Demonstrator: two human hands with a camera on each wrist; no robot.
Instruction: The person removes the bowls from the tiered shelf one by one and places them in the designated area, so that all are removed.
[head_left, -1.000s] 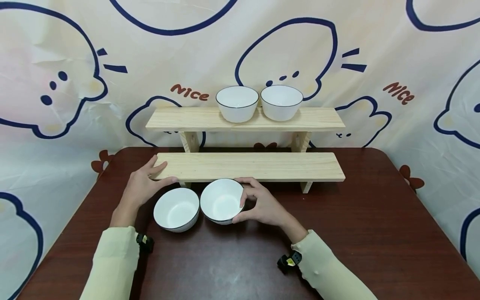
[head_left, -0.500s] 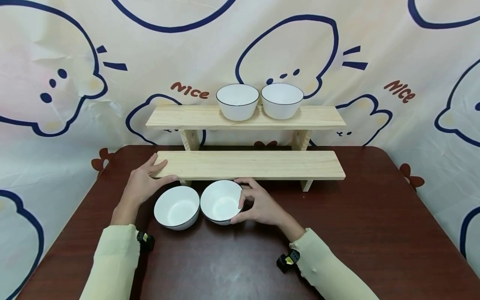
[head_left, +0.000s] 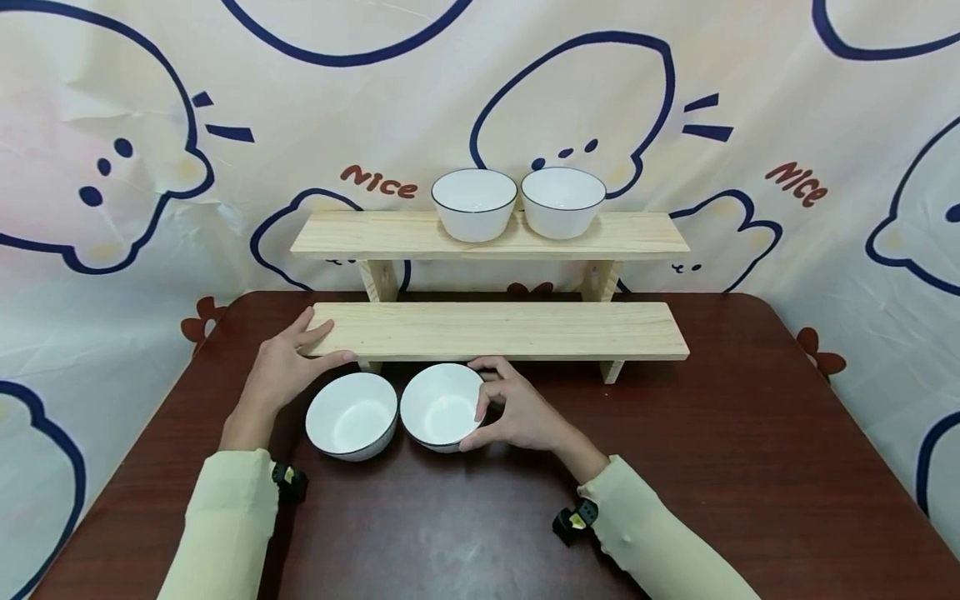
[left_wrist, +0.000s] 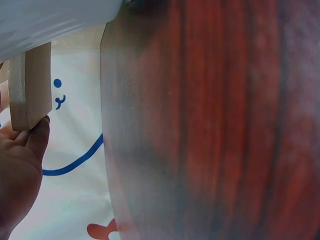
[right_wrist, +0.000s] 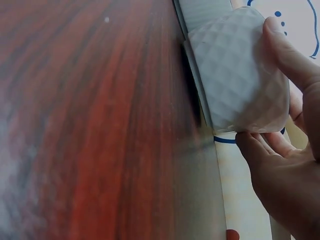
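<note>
My right hand grips the right side of a white bowl with a thin dark rim, thumb in front and fingers behind. In the right wrist view, the diamond pattern on this bowl's outer wall shows. Another such bowl stands upright just to its left on the table. My left hand holds the left end of the lower wooden shelf, its thumb along the front edge. From the left wrist, the fingers touch the corner of the shelf's end.
Two more white bowls stand side by side on the upper wooden shelf. The two-tier rack stands at the back of a dark reddish-brown table. Behind it hangs a pale cloth with blue cartoon outlines.
The gripped bowl has shifted very slightly towards me, away from the shelf's front edge, with my right hand moving a little left. My left hand keeps its place on the shelf.
</note>
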